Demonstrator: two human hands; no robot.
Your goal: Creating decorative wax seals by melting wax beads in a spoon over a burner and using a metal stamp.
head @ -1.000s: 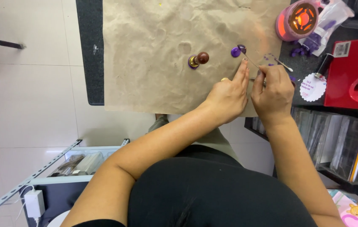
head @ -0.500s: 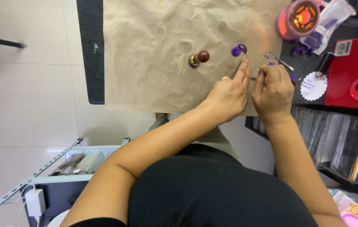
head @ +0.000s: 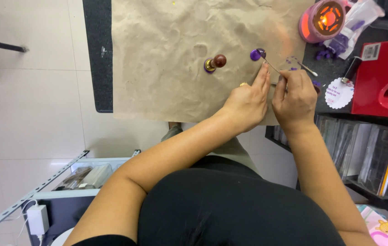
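I see the right hand [head: 296,93] with fingers pinching a thin metal spoon [head: 271,65]; its bowl rests on the purple wax blob [head: 255,54], right of the wax stamp [head: 215,63]. The left hand [head: 248,101] lies beside it, fingers pressed together, apparently holding nothing.

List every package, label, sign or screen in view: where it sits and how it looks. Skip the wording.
Round tag: on the dark surface right of the right hand; white, scalloped edge, small print.
Clear bag: top right, beside the glowing warmer; transparent plastic, purple pieces inside.
White sticker: on the red device; rectangular, with a barcode.
Pink package: bottom right corner; cartoon bear picture.
No screens.
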